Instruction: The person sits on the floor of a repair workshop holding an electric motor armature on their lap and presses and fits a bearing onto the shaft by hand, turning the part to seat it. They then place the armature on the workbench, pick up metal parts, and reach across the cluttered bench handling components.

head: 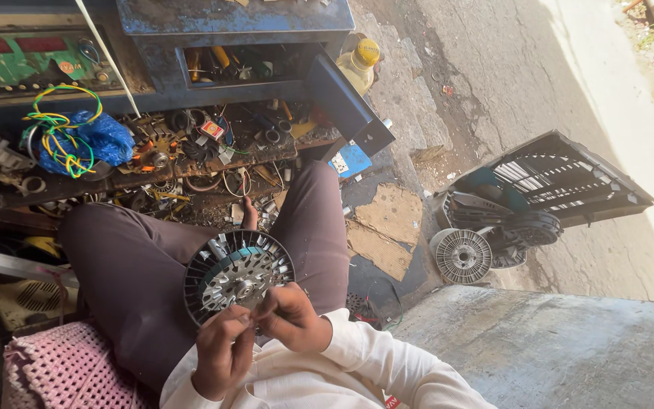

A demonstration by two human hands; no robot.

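A round fan motor (238,274) with a ribbed black rim and a metal core rests on my lap, between my thighs in dark trousers. My left hand (221,354) and my right hand (294,318) meet just below the motor's near edge. The fingertips of both pinch a small thin piece (255,315); it is too small to tell what it is. Both arms wear white sleeves.
A blue metal bench (236,19) with an open drawer stands ahead, above a shelf cluttered with parts and a blue bag with green-yellow wires (77,140). A yellow-capped bottle (360,62), a black fan housing (562,178), a ribbed disc (462,255), cardboard pieces and a pink knitted cushion (62,371) lie around.
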